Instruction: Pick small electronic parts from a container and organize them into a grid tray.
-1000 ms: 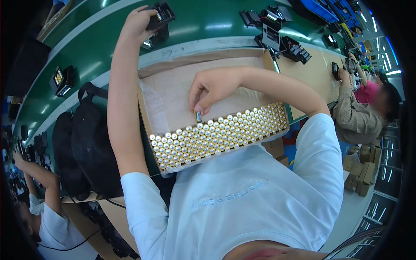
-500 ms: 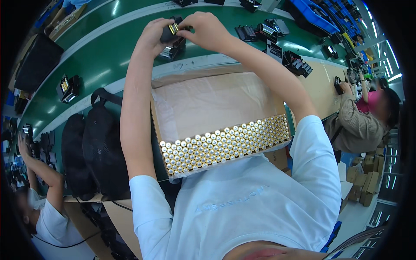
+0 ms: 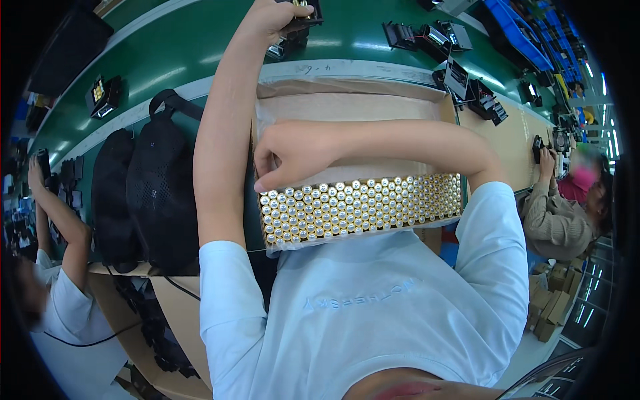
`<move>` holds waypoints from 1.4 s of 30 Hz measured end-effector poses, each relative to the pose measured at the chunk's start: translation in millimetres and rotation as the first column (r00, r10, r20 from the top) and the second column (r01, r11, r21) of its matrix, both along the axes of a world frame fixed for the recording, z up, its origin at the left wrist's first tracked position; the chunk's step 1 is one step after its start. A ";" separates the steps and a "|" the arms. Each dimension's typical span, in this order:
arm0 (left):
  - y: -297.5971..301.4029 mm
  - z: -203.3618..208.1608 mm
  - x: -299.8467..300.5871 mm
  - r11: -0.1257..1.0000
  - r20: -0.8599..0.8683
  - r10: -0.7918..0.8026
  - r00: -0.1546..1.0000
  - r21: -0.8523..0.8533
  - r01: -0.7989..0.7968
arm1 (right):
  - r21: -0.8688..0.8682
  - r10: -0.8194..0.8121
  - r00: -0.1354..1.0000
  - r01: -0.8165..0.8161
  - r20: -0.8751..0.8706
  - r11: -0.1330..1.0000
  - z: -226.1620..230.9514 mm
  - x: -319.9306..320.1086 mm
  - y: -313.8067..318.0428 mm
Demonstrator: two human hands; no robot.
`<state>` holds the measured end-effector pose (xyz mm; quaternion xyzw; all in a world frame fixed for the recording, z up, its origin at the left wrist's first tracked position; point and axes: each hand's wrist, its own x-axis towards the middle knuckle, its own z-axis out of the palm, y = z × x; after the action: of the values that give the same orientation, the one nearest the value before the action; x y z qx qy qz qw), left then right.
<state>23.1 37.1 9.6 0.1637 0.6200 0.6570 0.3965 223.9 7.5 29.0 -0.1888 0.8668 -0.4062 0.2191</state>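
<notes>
Left hand [image 3: 268, 19]: ours, raised at the top edge of the view, grasping a holder [image 3: 309, 22]; fingers closed about its side.

Holder: black, partly cut off by the frame, above the bench [image 3: 363, 47]; gold batteries show inside.

Right hand [image 3: 293, 155]: ours, bent down over the box [image 3: 440, 100], fingers curled, tips at the left end of the top battery row. We cannot tell whether it grips a battery or only touches one.

Batteries [image 3: 360, 203]: many, on end in close rows, pale ends up, filling the near part of the box.

Box: open, brown card, lined with pale sheet, lying between our shirt [image 3: 380, 300] and the bench; its far part shows bare lining.

Bench: green, pale front edge.

Black case [image 3: 291, 45]: one, on the bench just below the holder, partly covered by our left hand.

Left case [image 3: 104, 99]: one, black, with gold batteries, well apart from our hands.

Right cases [image 3: 485, 100]: a black cluster, beyond the box's far right corner.

Bag [image 3: 163, 190]: black, left of our left forearm.
</notes>
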 end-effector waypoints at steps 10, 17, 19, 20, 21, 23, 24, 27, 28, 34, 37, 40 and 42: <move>-14.4 8.8 16.0 0.980 -0.198 0.166 0.966 0.137 -0.141 | -0.215 -0.126 0.969 0.173 0.214 0.961 -24.8 1.3 10.4; -19.1 7.1 12.0 0.976 -0.242 0.209 0.948 0.109 -0.188 | -0.100 -0.337 0.625 0.383 -0.704 0.918 40.3 -42.0 75.2; -14.9 8.3 12.3 0.977 -0.267 0.206 0.942 0.103 -0.184 | -0.115 -0.373 0.390 0.546 -0.842 0.830 44.9 -63.5 107.0; -14.4 9.3 12.7 0.978 -0.279 0.206 0.938 0.099 -0.185 | -0.079 -0.375 0.388 0.599 -0.842 0.797 43.3 -75.5 122.9; -13.9 11.2 13.3 0.978 -0.294 0.207 0.933 0.098 -0.186 | -0.043 -0.376 0.385 0.648 -0.843 0.761 39.1 -84.2 134.5; -14.3 11.0 12.5 0.976 -0.318 0.215 0.923 0.097 -0.194 | 0.010 -0.348 0.390 0.678 -0.852 0.735 31.0 -92.1 142.3; -15.9 10.0 12.7 0.975 -0.326 0.223 0.918 0.094 -0.204 | 0.067 -0.323 0.411 0.699 -0.852 0.712 26.4 -95.7 143.9; -17.5 10.6 12.1 0.969 -0.349 0.246 0.904 0.085 -0.231 | 0.178 -0.276 0.453 0.733 -0.848 0.656 13.3 -103.0 143.8; -17.6 10.1 11.6 0.967 -0.355 0.253 0.900 0.080 -0.240 | 0.154 -0.285 0.428 0.742 -0.858 0.653 7.7 -102.5 138.8; -28.5 23.7 18.9 0.958 -0.462 0.244 0.852 -0.020 -0.285 | 0.091 -0.271 0.399 0.689 -0.876 0.719 -21.4 -94.5 133.8; -33.7 33.4 16.3 0.947 -0.554 0.212 0.805 -0.086 -0.309 | 0.212 -0.129 0.436 0.649 -0.891 0.731 -29.4 -97.1 154.2; -42.1 24.4 1.6 0.795 -0.809 0.024 0.587 -0.340 -0.502 | 0.545 -0.068 0.671 0.653 -0.738 0.526 -16.3 -82.0 193.2; -42.6 21.9 0.2 0.718 -0.858 -0.069 0.510 -0.397 -0.572 | 0.746 -0.138 0.837 0.537 -0.530 0.393 -3.7 -75.4 206.0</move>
<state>23.3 -5.5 31.4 0.2066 0.9313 0.2992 -0.0219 148.6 213.5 25.2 0.0595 0.9926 0.1041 0.0199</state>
